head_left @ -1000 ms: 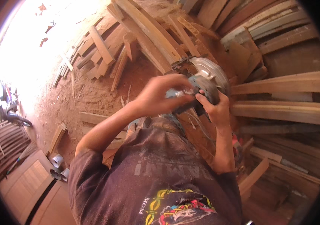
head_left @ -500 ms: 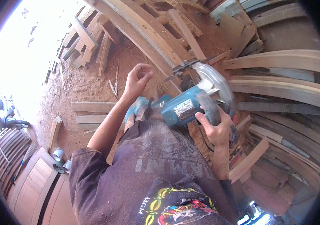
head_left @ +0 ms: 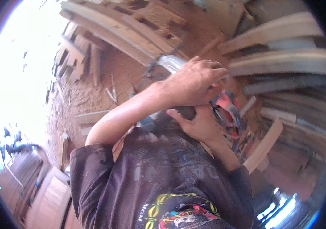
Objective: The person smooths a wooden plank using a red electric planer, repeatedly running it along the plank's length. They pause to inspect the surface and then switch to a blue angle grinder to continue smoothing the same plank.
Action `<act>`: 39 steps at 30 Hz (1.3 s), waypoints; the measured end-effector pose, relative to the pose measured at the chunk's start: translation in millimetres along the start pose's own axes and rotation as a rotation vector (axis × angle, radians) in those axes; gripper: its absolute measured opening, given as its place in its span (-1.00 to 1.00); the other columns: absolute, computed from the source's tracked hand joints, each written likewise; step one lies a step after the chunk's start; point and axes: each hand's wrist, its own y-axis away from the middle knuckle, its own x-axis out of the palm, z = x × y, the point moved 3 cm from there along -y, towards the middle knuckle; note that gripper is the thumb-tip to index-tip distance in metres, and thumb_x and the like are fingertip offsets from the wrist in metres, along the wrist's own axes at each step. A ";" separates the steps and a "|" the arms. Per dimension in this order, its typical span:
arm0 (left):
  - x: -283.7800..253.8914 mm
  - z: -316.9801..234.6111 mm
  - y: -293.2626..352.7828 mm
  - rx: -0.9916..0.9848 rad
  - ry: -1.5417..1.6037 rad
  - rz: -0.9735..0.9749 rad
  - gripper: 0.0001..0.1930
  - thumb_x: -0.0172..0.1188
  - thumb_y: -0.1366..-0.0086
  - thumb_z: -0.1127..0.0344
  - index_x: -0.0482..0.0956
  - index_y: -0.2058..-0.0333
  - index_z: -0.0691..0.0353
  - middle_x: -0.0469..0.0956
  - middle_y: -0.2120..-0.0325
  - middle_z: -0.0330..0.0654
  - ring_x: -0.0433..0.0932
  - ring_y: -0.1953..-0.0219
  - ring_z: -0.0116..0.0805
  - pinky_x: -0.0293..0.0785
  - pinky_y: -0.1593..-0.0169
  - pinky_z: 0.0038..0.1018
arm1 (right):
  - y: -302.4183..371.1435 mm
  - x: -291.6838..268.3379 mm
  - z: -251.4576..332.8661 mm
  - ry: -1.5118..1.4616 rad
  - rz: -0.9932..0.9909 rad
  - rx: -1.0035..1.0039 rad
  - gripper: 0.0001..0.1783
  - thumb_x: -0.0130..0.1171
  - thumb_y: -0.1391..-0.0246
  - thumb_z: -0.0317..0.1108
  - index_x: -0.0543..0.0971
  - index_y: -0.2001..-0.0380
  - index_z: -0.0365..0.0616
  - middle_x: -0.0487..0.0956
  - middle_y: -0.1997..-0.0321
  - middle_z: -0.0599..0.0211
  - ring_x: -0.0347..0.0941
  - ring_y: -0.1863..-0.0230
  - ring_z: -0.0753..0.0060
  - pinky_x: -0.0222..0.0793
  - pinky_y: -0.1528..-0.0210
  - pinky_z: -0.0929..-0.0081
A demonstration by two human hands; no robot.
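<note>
A circular saw with a silver blade guard (head_left: 169, 63) is in front of my body, much of it hidden under my arms. My right hand (head_left: 201, 122) is closed around its dark handle (head_left: 186, 111), thumb lying along the near side. Across the top of the saw reaches my left forearm. My left hand (head_left: 197, 81) is above and beyond the right one, its fingers apart and slightly bent, somewhat blurred. Whether it touches the saw cannot be made out.
Long planks (head_left: 113, 32) lie on the sawdust-covered ground (head_left: 126, 70) ahead. Stacked curved boards (head_left: 285, 63) fill the right side. A red and black object (head_left: 227, 110) lies just right of my hands. Wooden panels (head_left: 50, 196) are at the lower left.
My left hand has swung from the left across the saw to beyond my right hand. The saw and right hand have shifted left, and the view has turned a little.
</note>
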 end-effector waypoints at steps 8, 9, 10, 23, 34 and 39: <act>0.6 -0.2 -6.9 -0.193 0.003 0.427 -0.57 0.38 -0.39 0.16 0.61 -0.11 0.28 0.68 0.02 0.18 0.64 -0.10 0.22 0.56 -0.16 0.01 | -0.3 25.3 -25.5 0.031 -0.046 -0.039 -0.40 0.47 -0.17 -0.03 0.62 -0.16 -0.15 0.72 0.03 -0.17 0.65 -0.07 -0.32 0.54 -0.17 -0.11; 4.2 5.3 -8.0 -0.208 0.019 0.479 -0.55 0.37 -0.40 0.14 0.60 -0.13 0.28 0.68 0.03 0.19 0.65 -0.09 0.22 0.57 -0.16 0.01 | -2.9 28.5 -36.1 0.017 -0.072 -0.083 -0.41 0.46 -0.17 -0.04 0.62 -0.16 -0.15 0.72 0.02 -0.17 0.65 -0.07 -0.32 0.54 -0.17 -0.11; 7.7 10.3 -7.6 -0.231 0.037 0.528 -0.53 0.37 -0.40 0.12 0.60 -0.15 0.29 0.68 0.03 0.20 0.66 -0.08 0.22 0.57 -0.16 0.01 | -4.5 30.0 -39.3 0.002 -0.090 -0.126 -0.41 0.46 -0.17 -0.04 0.62 -0.15 -0.15 0.72 0.02 -0.18 0.65 -0.06 -0.32 0.54 -0.16 -0.11; 151.2 48.1 -57.9 -0.205 -0.168 1.097 -0.60 0.36 -0.35 0.21 0.66 -0.09 0.25 0.76 0.09 0.14 0.75 -0.02 0.13 0.62 -0.10 -0.01 | 0.2 36.3 -42.9 -0.008 0.098 0.074 -0.38 0.53 -0.11 -0.02 0.66 -0.09 -0.23 0.73 0.23 -0.19 0.71 0.10 -0.29 0.57 -0.06 -0.06; 213.1 76.5 -45.2 -0.251 -0.109 1.051 -0.74 0.34 -0.34 0.30 0.74 0.03 0.20 0.76 0.18 0.15 0.76 0.06 0.14 0.63 0.00 -0.03 | -2.1 26.1 -53.8 -0.095 0.127 0.054 -0.30 0.54 -0.03 -0.17 0.62 -0.20 -0.30 0.74 0.28 -0.22 0.74 0.12 -0.19 0.63 -0.04 -0.06; 235.8 87.5 -42.2 -0.149 -0.086 1.065 -0.60 0.47 -0.31 0.18 0.61 0.03 0.33 0.73 0.17 0.25 0.72 0.03 0.25 0.63 -0.04 0.04 | -8.4 23.5 -54.6 -0.108 0.208 0.083 -0.36 0.49 0.00 -0.19 0.63 -0.14 -0.28 0.74 0.18 -0.24 0.73 0.03 -0.20 0.62 -0.11 -0.08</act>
